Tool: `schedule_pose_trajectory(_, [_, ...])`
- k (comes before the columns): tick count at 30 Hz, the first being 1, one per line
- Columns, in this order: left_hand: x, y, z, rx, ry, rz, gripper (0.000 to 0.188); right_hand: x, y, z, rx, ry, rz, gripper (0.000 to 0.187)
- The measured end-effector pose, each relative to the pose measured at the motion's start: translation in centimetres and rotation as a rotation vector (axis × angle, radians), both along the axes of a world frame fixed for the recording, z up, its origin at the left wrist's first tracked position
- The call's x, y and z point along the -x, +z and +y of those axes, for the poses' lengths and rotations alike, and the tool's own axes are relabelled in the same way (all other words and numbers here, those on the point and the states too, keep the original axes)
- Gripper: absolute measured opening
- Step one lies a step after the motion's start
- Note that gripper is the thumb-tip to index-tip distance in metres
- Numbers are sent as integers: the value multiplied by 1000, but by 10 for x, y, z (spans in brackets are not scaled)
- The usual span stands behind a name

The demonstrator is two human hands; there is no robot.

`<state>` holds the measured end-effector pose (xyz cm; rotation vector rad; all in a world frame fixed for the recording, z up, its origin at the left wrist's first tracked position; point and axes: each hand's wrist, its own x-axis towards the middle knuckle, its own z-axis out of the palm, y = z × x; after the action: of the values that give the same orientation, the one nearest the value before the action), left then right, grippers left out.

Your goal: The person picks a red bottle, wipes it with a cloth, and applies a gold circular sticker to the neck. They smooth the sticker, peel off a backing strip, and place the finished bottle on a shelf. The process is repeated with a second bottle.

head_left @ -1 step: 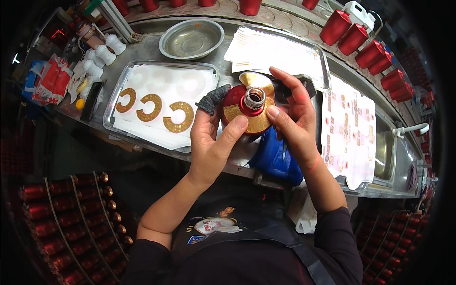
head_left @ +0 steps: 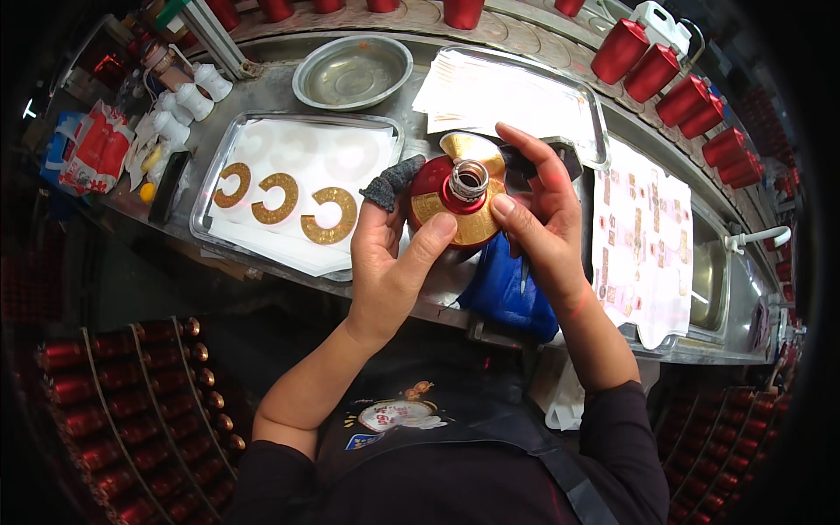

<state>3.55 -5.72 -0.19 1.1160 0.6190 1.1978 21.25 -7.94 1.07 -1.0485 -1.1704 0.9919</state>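
A red bottle with a bare threaded neck is held upright between my hands, over the front edge of the steel bench. My left hand wraps round its left side, thumb on the shoulder; dark wraps cover the fingertips. A curved gold label lies round the shoulder, and its far end stands up off the surface. My right hand presses the label's right side with its thumb, the index finger raised; its other fingers are partly hidden behind. Three C-shaped gold labels lie on white sheets in a tray to the left.
A metal basin stands behind the tray. Blue cloth hangs below the bottle. A label sheet lies right, beside a sink. Red bottles stand on a conveyor behind; racked bottles flank me below.
The red bottles on the conveyor have shifted very slightly to the right. My hands and the held bottle stay the same.
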Motion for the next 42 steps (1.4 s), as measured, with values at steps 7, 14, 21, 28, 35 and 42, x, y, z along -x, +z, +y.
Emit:
schedule_pose_trajectory(7, [0, -1, 0, 10, -2, 20, 54, 1, 4, -4, -30, -6, -140, 71])
schedule_pose_trajectory(14, [-1, -1, -1, 13, 13, 18, 53, 1, 2, -2, -40, -6, -147, 72])
schedule_pose_trajectory(21, [0, -2, -1, -8, -2, -2, 53, 4, -1, -1, -87, -48, -136, 69])
schedule_pose_trajectory(28, [-1, -7, -2, -30, 50, 19, 59, 4, -1, -2, -54, -41, -128, 69])
schedule_pose_trajectory(35, [11, -21, -15, -687, 310, 531, 67, 3, 0, -2, -65, -28, -150, 69])
schedule_pose_trajectory(42, [10, -34, -5, -628, 374, 456, 55, 5, -2, 0, -106, -24, -196, 68])
